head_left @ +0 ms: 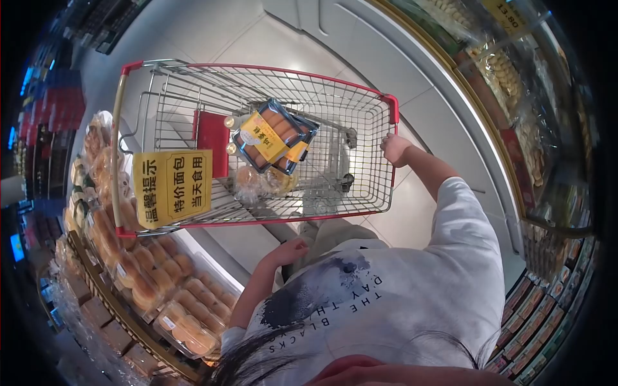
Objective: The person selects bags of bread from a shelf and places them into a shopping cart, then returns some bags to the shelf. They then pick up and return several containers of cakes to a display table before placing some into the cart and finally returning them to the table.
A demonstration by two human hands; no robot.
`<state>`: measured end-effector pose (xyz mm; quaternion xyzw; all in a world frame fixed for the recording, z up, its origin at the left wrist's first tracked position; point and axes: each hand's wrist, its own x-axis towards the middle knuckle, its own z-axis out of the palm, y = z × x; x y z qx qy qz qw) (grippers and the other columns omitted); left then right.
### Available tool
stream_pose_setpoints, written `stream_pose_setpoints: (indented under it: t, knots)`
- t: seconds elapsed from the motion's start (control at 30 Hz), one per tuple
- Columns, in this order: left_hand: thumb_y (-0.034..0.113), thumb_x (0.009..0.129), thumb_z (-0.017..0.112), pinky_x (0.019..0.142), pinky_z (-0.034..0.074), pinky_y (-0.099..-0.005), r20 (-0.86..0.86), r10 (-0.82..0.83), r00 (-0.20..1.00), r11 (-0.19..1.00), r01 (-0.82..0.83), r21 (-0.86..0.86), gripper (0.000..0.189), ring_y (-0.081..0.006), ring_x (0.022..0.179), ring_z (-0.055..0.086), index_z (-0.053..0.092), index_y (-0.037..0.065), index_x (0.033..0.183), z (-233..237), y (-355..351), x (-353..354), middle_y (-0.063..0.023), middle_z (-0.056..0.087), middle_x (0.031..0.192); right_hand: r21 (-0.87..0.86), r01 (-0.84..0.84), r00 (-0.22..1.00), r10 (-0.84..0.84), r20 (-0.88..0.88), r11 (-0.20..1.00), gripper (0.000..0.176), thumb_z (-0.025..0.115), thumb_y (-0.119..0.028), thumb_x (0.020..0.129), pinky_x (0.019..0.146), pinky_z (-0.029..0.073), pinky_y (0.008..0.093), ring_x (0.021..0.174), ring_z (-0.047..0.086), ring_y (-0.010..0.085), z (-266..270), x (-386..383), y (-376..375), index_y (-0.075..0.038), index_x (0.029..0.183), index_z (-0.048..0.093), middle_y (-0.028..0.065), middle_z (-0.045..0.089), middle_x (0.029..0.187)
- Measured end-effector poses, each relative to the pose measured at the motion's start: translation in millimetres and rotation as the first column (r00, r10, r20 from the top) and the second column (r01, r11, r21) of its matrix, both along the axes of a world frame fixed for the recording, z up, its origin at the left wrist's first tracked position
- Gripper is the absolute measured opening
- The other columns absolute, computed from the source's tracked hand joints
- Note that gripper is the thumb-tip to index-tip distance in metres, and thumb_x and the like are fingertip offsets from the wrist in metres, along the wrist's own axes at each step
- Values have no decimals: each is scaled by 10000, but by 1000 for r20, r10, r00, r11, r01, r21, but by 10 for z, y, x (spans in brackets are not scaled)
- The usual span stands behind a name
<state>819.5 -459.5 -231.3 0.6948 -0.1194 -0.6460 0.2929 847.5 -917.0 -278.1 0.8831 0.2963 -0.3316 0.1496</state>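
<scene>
**Bread on both sides, one cart in the aisle**

Pale tiles (212,38) floor the shop aisle, and a bread display (96,278) runs right up to the wire cart (394,108). The cart stands crosswise before the person, a yellow sign (174,188) overlapping its near corner at the handle end.

From where I stand, the swing of that far end is the worry: tugged from one end only, it could knock the sign or crush the boxed rolls (187,331). Inside, the upper pack (273,136) lies askew over the lower pack (297,153), so a sharp jolt might slide it off onto the soft bagged buns (248,178) beside them.

The right hand (396,151) reaches out with the arm well away from the body, wrist bent, its grip closed over the cart's end. The left hand (293,251) hangs low by the waist, elbow bent, fingers together, just outside the basket; I see nothing in it, but can't tell how far open its grip is.
</scene>
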Motion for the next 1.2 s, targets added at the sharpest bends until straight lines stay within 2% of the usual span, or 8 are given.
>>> stream_pose_setpoints:
  t: [0.27,0.4,0.6,0.7,0.83,1.0,1.1,1.2]
  knots:
    - [173,851,544,711,463,-282,255,567,784,820,-508,-263,212,-183,791,598,552,15,993,486,-72,780,-96,619,844,-89,-19,995,10,-101,996,163,539,-158,730,920,358,326,979,514,192,101,119,101,-110,819,667,29,578,961]
    - [230,798,543,725,487,-376,798,-270,540,946,-5,323,285,-304,877,609,576,20,988,178,98,1342,-152,626,968,-90,22,987,-36,-155,996,156,543,-188,745,1048,247,406,1121,452,229,8,151,117,-137,783,684,54,557,1032]
    - [292,739,563,826,472,-409,343,-422,839,809,178,560,378,-321,1006,571,617,51,1025,-543,367,1945,-172,592,1075,-419,118,969,-196,-148,900,391,526,-242,815,1015,207,517,1168,430,340,153,342,966,-105,1182,526,133,536,1186]
    - [258,738,554,840,470,-392,271,-456,848,759,212,616,366,-288,1024,570,623,65,1042,-815,368,2228,-169,586,1097,136,409,838,-313,-447,902,429,511,-134,791,791,454,412,966,565,288,472,563,1780,-71,1212,455,143,583,998]
    - [363,702,612,802,479,-372,307,-459,834,793,229,565,431,-256,953,600,632,68,1016,-1524,617,2351,-128,618,1036,386,695,677,-371,-636,606,648,619,-188,743,782,463,428,946,549,362,283,770,2805,-61,1297,309,211,535,1044]
    - [421,711,628,766,494,-338,328,-431,841,768,152,622,446,-224,922,617,640,75,992,-1230,390,2244,-107,633,1009,340,806,591,-698,-404,485,559,614,-260,755,751,465,437,913,559,369,-419,1051,3555,-49,1216,378,245,495,1098]
    - [357,744,603,725,506,-369,349,-419,838,756,109,646,371,-234,922,619,642,89,996,-1387,359,2226,-94,634,1017,631,520,762,-646,-39,575,461,618,-256,739,715,466,427,879,561,363,-899,883,3565,-44,1113,452,218,504,1073]
    - [259,771,580,653,520,-454,350,-371,860,767,71,638,290,-264,911,623,649,100,1003,-1688,399,2202,-76,638,1017,185,959,-33,-732,-680,-216,352,600,-195,717,695,463,414,857,559,344,-775,1069,3597,-68,1030,500,172,526,1001]
